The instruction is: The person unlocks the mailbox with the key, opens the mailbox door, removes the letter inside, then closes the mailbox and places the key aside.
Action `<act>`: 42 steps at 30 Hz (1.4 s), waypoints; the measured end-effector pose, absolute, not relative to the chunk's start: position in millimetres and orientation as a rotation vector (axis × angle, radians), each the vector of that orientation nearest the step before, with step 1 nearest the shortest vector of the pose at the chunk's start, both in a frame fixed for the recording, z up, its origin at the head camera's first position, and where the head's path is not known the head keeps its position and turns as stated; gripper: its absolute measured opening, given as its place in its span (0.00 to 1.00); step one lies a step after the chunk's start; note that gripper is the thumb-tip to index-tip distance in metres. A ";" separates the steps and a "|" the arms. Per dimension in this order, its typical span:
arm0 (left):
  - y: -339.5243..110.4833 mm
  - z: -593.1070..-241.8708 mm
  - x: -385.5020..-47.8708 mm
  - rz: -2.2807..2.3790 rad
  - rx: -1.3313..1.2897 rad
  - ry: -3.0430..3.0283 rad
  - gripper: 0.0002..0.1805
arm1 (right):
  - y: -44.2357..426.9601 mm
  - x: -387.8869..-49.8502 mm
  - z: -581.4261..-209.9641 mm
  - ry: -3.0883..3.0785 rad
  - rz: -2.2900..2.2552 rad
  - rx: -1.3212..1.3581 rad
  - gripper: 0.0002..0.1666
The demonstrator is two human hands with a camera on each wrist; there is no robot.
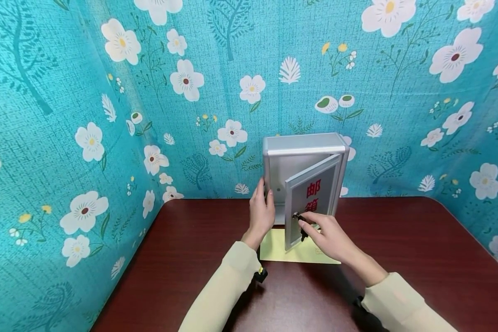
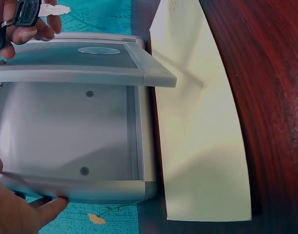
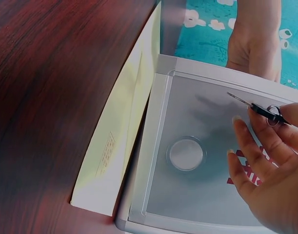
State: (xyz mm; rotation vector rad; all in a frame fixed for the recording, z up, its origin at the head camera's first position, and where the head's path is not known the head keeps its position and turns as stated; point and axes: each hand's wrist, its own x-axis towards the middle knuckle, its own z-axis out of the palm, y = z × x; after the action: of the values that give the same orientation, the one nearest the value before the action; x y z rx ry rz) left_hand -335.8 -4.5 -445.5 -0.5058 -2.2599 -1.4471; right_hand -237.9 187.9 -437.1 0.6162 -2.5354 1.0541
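Note:
A silver-grey metal mailbox (image 1: pixel 305 142) stands upright at the back of the table, its front door (image 1: pixel 294 189) with red lettering swung partly outward. My left hand (image 1: pixel 262 210) holds the box's left side, thumb over the front rim and fingers along the outer wall. At the door's lock (image 1: pixel 296 215), my right hand (image 1: pixel 325 235) pinches a black-headed key between thumb and index finger. A second key (image 2: pixel 55 9) hangs from the same ring. My other right fingers spread near the door face in the right wrist view. The key's blade in the lock is hidden.
A pale yellow envelope (image 1: pixel 274 246) lies on the dark red-brown table (image 1: pixel 191 258), directly in front of the box and partly under the door. Behind stands a turquoise flowered cloth (image 1: pixel 216 92). The box's interior (image 2: pixel 66 131) shows two round dark spots on its back wall.

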 end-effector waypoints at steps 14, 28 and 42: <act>-5.4 -446.5 -336.8 -1.437 -0.529 -2.270 0.30 | 178.2 -247.9 -437.5 -2.507 1.042 0.592 0.16; -6.6 -446.7 -334.7 -1.448 -0.523 -2.282 0.31 | 163.4 -258.5 -435.9 -2.513 1.057 0.525 0.15; -6.6 -448.2 -335.5 -1.444 -0.521 -2.264 0.30 | 155.5 -266.3 -433.6 -2.525 1.004 0.479 0.15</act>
State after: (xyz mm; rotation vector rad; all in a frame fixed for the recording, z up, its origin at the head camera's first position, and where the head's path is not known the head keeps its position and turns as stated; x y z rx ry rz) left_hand -335.5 -6.6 -448.2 -0.5207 -2.2644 -1.4441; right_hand -266.3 155.5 -433.6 0.4795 -2.5252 1.0040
